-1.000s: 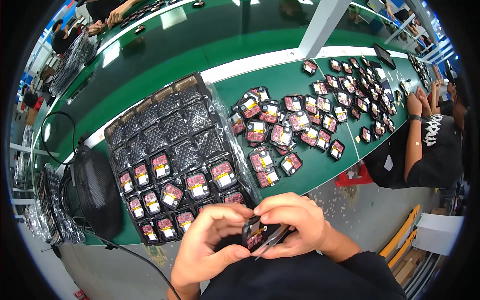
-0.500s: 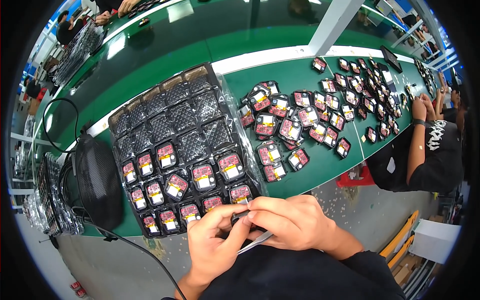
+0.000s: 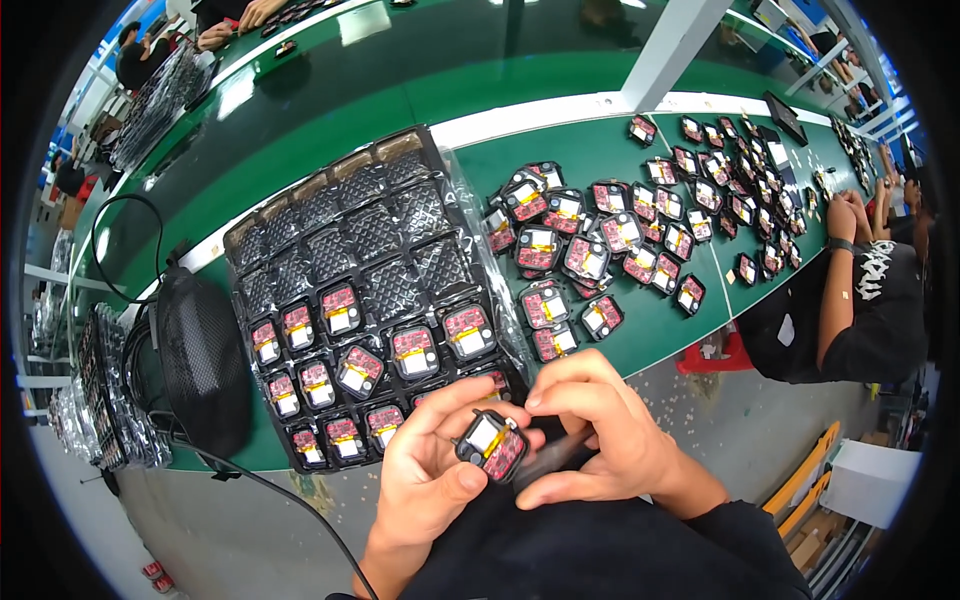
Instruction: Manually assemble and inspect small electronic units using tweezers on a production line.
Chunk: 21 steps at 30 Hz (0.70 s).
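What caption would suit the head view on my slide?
The left grip holds a black-cased circuit-board module near a partly filled black compartment tray on a green workbench.

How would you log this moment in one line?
left hand: holds black-rimmed device | right hand: holds blurred grey tool | tray: partly filled | loose devices: right of tray on green table

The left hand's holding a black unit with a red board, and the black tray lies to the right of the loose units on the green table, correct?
Not quite: the black tray lies to the left of the loose units on the green table, as the head view shows. The left hand does hold a black unit with a red board.
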Available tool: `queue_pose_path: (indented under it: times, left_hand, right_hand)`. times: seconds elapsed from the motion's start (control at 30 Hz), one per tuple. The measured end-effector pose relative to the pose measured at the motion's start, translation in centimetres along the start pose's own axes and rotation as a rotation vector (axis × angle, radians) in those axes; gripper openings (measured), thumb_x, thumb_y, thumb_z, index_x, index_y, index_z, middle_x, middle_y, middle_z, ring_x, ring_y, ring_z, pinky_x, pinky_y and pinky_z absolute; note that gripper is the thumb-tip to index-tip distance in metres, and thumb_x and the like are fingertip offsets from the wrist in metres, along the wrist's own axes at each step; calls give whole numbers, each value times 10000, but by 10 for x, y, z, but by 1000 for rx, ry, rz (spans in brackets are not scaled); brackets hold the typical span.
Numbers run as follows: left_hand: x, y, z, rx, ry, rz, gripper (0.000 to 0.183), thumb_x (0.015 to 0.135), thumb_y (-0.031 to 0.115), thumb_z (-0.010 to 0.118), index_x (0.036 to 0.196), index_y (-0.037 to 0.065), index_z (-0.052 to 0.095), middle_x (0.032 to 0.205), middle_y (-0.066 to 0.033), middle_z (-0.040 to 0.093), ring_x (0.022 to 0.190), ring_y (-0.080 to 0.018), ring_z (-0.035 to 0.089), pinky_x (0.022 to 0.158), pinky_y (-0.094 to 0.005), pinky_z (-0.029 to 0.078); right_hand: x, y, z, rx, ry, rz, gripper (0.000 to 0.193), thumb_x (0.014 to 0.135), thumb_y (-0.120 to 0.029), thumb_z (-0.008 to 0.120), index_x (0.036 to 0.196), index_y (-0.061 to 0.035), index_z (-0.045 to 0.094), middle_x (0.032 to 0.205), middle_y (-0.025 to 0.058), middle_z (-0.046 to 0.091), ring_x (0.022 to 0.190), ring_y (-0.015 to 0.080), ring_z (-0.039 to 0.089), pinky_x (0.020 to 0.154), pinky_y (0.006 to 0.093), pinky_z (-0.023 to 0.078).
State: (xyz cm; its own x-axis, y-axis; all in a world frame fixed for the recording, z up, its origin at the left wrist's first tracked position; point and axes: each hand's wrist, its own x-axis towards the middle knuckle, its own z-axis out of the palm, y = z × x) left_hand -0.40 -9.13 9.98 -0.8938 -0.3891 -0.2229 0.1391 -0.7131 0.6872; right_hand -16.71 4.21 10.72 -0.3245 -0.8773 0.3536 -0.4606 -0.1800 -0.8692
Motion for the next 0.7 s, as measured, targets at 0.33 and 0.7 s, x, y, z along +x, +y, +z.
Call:
queue_pose_path:
  times: [0.33,0.7]
  left_hand:
    - [-1,-10,-4,54,150,170,694,774,216,929,1286,-18,524,1308,-228,587,1170,-364,671,985,-479,599]
    - [-3,-12,-4,67,164,167,695,766,222,935,1280,-11,528,1305,-221,590,1155,-367,680,984,-482,599]
  right_hand:
    - [-9,13,18,-600,210,-265,310,769,-127,869,1032,-38,731,863,24,645,541,132,567,485,271,464]
    - [-11,14,19,-608,230,-283,296,750,-94,859,1018,-45,743,850,24,653,550,122,571,478,270,435]
